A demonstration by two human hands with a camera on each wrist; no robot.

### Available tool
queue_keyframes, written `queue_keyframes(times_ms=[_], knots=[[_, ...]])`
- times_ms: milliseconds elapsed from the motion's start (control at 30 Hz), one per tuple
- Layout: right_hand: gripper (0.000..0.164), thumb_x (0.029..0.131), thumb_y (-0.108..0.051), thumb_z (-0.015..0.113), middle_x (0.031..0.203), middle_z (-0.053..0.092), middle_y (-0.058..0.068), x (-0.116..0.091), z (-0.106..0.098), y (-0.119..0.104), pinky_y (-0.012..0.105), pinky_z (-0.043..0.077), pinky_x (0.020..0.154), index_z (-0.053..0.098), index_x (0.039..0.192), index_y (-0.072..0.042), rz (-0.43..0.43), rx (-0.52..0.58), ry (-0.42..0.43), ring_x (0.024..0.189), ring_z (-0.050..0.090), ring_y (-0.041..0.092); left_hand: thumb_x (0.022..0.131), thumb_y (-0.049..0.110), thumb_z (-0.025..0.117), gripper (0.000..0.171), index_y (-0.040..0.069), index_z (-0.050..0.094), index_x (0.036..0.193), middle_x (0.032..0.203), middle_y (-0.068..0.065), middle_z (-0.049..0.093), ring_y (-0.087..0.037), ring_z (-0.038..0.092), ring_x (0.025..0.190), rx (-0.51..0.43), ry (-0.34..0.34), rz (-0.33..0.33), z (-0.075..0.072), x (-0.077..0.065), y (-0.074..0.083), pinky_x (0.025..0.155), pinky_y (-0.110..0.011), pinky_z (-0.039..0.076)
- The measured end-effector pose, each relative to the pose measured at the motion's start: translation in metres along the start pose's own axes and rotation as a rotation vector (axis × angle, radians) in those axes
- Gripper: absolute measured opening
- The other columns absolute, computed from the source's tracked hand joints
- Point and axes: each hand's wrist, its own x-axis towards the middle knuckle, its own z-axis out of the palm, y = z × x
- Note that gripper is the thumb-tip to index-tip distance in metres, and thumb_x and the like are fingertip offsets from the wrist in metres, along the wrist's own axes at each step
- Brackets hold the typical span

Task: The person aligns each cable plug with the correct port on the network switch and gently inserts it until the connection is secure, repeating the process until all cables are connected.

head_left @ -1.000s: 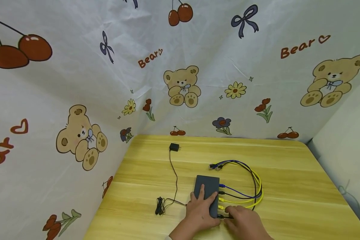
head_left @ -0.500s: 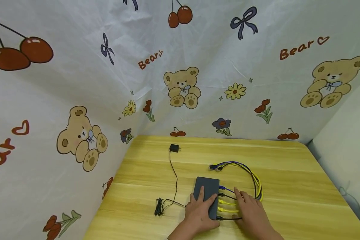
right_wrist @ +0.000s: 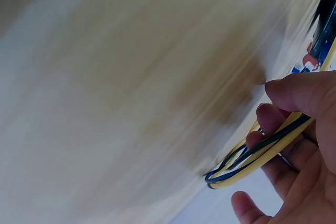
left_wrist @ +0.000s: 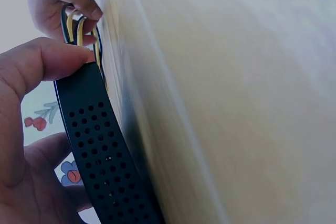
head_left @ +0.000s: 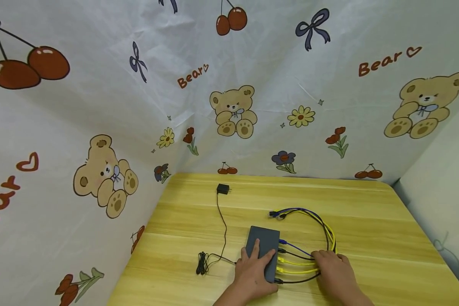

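A dark flat network switch (head_left: 267, 238) lies on the table, with blue (head_left: 298, 246), black (head_left: 298, 281) and yellow network cables (head_left: 297, 263) plugged along its right side. My left hand (head_left: 253, 274) rests over the switch, fingers spread on top and thumb at the near corner. In the left wrist view the thumb presses the edge above the end with vent holes (left_wrist: 100, 135). Right of the switch, my right hand (head_left: 334, 270) holds the cables together. In the right wrist view the bundle (right_wrist: 262, 157) runs between thumb and curled fingers.
The cables loop back to their free plugs (head_left: 277, 215) behind the switch. To the left lie a power adapter (head_left: 223, 189) and its tied cord (head_left: 202, 263), which runs to the switch. A printed cloth (head_left: 252, 55) stands behind and left of the wooden table (head_left: 386, 229).
My right hand has moved right, away from the lowest plug, and now gathers the cables. The left hand stays on the switch, which has hardly moved.
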Motion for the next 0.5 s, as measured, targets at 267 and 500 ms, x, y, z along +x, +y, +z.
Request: queue_keyframes(times_ms=[267,500], knots=[[0.031,0.068,0.007,0.067,0.088,0.069,-0.005,0.003,-0.001,0.021,0.063,0.044,0.083,0.060,0.078,-0.021,-0.021,0.033,0.021,0.091,0.064,0.025,0.068,0.061,0.081,0.090,0.056,0.036,0.147,0.167,-0.004,0.014,-0.057,0.027,0.139,0.008,-0.001,-0.006,-0.004,-0.001,-0.002,0.088,-0.070,0.040],[0.031,0.067,0.005,0.070,0.093,0.069,-0.002,-0.001,-0.005,0.042,0.066,0.043,0.083,0.063,0.081,-0.022,0.033,0.008,-0.054,0.098,0.062,0.028,0.067,0.059,0.081,0.092,0.054,0.037,0.148,0.167,-0.003,0.014,-0.057,0.027,0.139,0.039,0.008,-0.023,-0.004,-0.002,-0.006,0.087,-0.069,0.041]])
